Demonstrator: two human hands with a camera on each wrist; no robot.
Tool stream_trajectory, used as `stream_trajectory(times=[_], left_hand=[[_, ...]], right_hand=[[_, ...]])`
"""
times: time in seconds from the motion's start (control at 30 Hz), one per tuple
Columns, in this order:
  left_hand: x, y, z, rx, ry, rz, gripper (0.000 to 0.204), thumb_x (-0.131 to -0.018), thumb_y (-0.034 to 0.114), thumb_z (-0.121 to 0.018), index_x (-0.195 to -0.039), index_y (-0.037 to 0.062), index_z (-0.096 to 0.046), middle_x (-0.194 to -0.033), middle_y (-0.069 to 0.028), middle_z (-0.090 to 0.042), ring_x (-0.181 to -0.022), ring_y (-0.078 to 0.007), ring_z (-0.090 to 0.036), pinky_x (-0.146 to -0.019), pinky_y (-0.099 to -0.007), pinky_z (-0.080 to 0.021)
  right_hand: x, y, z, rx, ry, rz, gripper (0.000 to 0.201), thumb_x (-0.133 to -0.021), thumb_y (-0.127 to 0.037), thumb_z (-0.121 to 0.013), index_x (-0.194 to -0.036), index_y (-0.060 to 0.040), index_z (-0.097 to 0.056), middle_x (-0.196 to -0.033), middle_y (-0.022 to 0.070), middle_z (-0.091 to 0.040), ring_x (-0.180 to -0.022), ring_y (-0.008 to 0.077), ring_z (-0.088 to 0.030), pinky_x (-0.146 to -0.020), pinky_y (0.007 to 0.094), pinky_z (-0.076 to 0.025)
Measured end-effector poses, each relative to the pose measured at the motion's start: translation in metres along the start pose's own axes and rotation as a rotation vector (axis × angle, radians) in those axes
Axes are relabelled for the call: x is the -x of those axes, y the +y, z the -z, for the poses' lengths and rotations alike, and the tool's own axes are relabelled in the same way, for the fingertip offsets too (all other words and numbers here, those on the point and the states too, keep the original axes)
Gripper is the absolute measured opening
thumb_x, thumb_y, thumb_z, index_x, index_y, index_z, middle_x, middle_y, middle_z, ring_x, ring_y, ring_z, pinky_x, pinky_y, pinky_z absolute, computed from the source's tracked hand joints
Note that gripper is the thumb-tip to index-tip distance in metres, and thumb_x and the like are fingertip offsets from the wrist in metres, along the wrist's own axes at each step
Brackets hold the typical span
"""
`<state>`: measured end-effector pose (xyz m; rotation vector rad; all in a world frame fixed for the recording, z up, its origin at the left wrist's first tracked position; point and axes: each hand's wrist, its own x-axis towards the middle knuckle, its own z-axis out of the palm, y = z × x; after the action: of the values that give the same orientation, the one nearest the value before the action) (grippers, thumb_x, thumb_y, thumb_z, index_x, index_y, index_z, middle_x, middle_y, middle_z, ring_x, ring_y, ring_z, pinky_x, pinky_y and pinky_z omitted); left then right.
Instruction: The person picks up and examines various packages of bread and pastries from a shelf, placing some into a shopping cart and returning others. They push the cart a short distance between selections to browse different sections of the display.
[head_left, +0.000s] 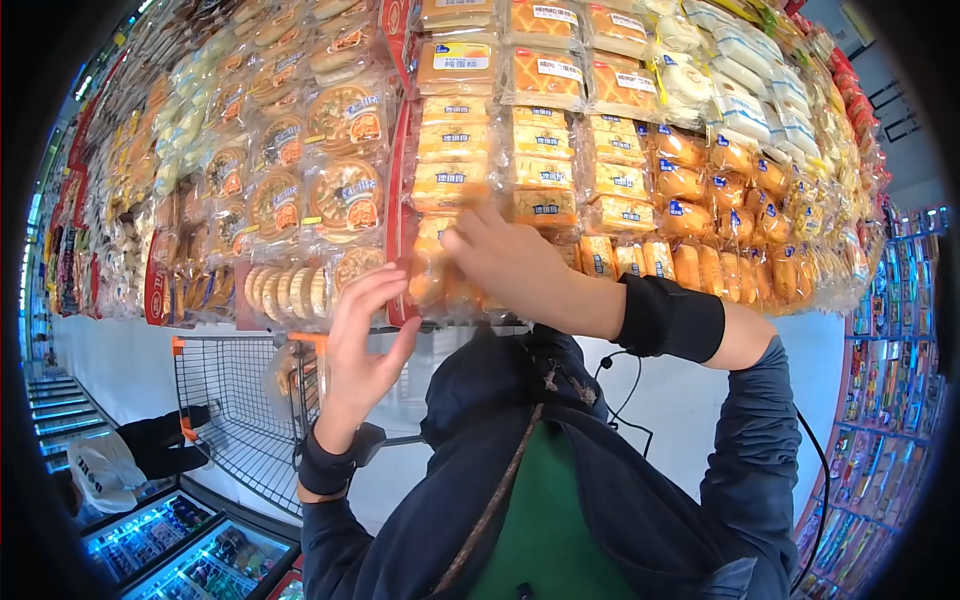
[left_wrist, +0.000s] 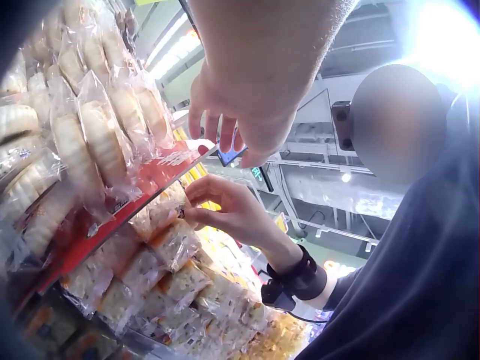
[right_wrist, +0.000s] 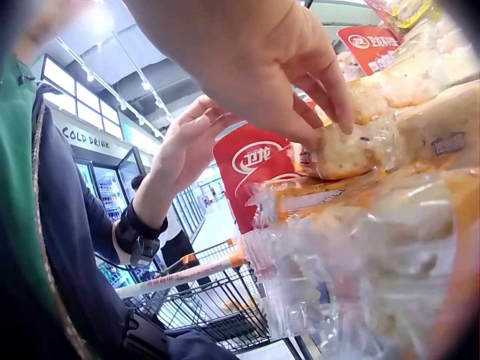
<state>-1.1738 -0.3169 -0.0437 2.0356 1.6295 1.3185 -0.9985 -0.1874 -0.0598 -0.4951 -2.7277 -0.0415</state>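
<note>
Right hand (head_left: 515, 262): fingers bent down, tips at a wrapped bread pack (right_wrist: 345, 159) in the stacked display. Can't tell if they're actually gripping it; it's blurred in the head view. Pack sits on the near side of the stacks, just right of the red divider (head_left: 399, 170).

Left hand (head_left: 365, 340): released, holding nothing, fingers loose and thumb apart, right by the divider's near end. Can't tell if it touches.

Left of the divider: round clear-wrapped packs (head_left: 345, 195), plus a row of pale round cakes (head_left: 285, 290) on edge at the front. Right of it: columns of yellow packs (head_left: 452, 140) with blue labels, then glossy brown rolls (head_left: 680, 180) further right.

Black bands (head_left: 672, 318) on both my wrists. I'm in a dark jacket (head_left: 640, 480) over a green top (head_left: 540, 520).

Wire cart (head_left: 240, 400) on my left below the display, orange corners. Beyond it, a person in a white top (head_left: 105, 470) and glass-topped freezers (head_left: 210, 560). "COLD DRINK" sign (right_wrist: 86, 138) on the wall behind.
</note>
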Motion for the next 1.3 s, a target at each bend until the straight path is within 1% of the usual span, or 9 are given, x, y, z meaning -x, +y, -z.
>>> stream_trajectory(times=[0.27, 0.47, 0.63, 0.67, 0.7, 0.77, 0.87, 1.13, 1.3], left_hand=[[-0.004, 0.001, -0.006, -0.011, -0.023, -0.043, 0.044, -0.066, -0.008, -0.07, -0.108, 0.002, -0.057, -0.112, -0.0138, -0.058, -0.111, -0.0311, -0.054, -0.094, -0.0386, -0.042], [-0.002, 0.003, -0.007, -0.009, -0.021, -0.043, 0.043, -0.066, -0.009, -0.066, -0.106, 0.0014, -0.057, -0.112, -0.0143, -0.058, -0.11, -0.0307, -0.055, -0.095, -0.0388, -0.041], [-0.003, 0.013, -0.005, -0.018, -0.006, -0.079, 0.043, -0.064, -0.01, -0.069, -0.105, 0.0019, -0.058, -0.109, -0.0135, -0.059, -0.11, -0.0315, -0.055, -0.094, -0.0394, -0.043], [-0.004, 0.014, -0.005, -0.017, -0.001, -0.097, 0.044, -0.064, -0.009, -0.07, -0.105, 0.0021, -0.058, -0.108, -0.0133, -0.059, -0.11, -0.0319, -0.055, -0.093, -0.0396, -0.043], [-0.005, 0.017, -0.006, -0.019, 0.0, -0.114, 0.044, -0.063, -0.01, -0.071, -0.103, 0.0017, -0.058, -0.107, -0.0128, -0.059, -0.109, -0.0317, -0.056, -0.092, -0.0394, -0.044], [-0.007, 0.021, -0.01, -0.027, -0.016, -0.147, 0.043, -0.063, -0.01, -0.071, -0.102, 0.0014, -0.059, -0.107, -0.0125, -0.059, -0.108, -0.0316, -0.056, -0.091, -0.0393, -0.044], [-0.011, 0.027, -0.02, -0.012, -0.037, -0.167, 0.042, -0.063, -0.01, -0.071, -0.101, 0.001, -0.059, -0.107, -0.0124, -0.06, -0.107, -0.0316, -0.056, -0.09, -0.0387, -0.045], [-0.021, 0.04, -0.054, 0.039, -0.073, -0.139, 0.04, -0.067, -0.006, -0.07, -0.104, 0.0023, -0.059, -0.108, -0.0124, -0.06, -0.107, -0.0313, -0.056, -0.089, -0.0383, -0.045], [-0.018, 0.051, -0.081, 0.088, -0.079, -0.033, 0.035, -0.072, -0.002, -0.067, -0.106, 0.0021, -0.058, -0.11, -0.0142, -0.059, -0.108, -0.0306, -0.055, -0.093, -0.0375, -0.043]], right_hand=[[-0.01, -0.008, -0.013, 0.017, 0.027, 0.032, 0.031, -0.068, -0.011, -0.063, -0.096, 0.0018, -0.055, -0.103, 0.013, -0.054, -0.097, 0.0243, -0.053, -0.061, 0.0267, -0.055], [0.0, 0.0, 0.018, -0.22, -0.028, -0.013, 0.028, -0.075, -0.011, -0.063, -0.1, -0.0017, -0.055, -0.105, 0.012, -0.054, -0.101, 0.0266, -0.054, -0.067, 0.0329, -0.055], [0.032, 0.015, 0.092, -0.573, 0.382, -0.309, 0.026, -0.08, -0.008, -0.063, -0.104, -0.0021, -0.056, -0.108, 0.0097, -0.057, -0.094, 0.0233, -0.06, -0.071, 0.0343, -0.053], [0.044, 0.015, 0.11, -0.621, 0.444, -0.477, 0.027, -0.078, -0.002, -0.062, -0.105, -0.0022, -0.057, -0.104, 0.0089, -0.059, -0.09, 0.0205, -0.061, -0.071, 0.0302, -0.051], [0.06, 0.025, 0.12, -0.411, 0.497, -0.451, 0.025, -0.081, 0.002, -0.059, -0.105, -0.0021, -0.057, -0.101, 0.0095, -0.058, -0.087, 0.0175, -0.059, -0.069, 0.0262, -0.049], [0.096, 0.034, 0.118, -0.533, 0.727, -0.553, 0.021, -0.084, 0.003, -0.055, -0.104, -0.0018, -0.057, -0.105, 0.009, -0.055, -0.088, 0.0149, -0.057, -0.07, 0.025, -0.049], [0.139, 0.036, 0.109, -0.615, 0.871, -0.663, 0.02, -0.086, 0.003, -0.053, -0.106, -0.0003, -0.054, -0.107, 0.0099, -0.053, -0.089, 0.0144, -0.056, -0.073, 0.0234, -0.049], [0.183, 0.019, 0.074, -0.611, 0.711, -0.741, 0.026, -0.082, 0.008, -0.055, -0.106, -0.0006, -0.055, -0.105, 0.0121, -0.054, -0.087, 0.0159, -0.056, -0.07, 0.0239, -0.048], [0.192, 0.021, 0.082, -0.587, 0.641, -0.65, 0.031, -0.078, 0.012, -0.056, -0.106, 0.0001, -0.055, -0.104, 0.0136, -0.055, -0.086, 0.0178, -0.057, -0.068, 0.0247, -0.049]])
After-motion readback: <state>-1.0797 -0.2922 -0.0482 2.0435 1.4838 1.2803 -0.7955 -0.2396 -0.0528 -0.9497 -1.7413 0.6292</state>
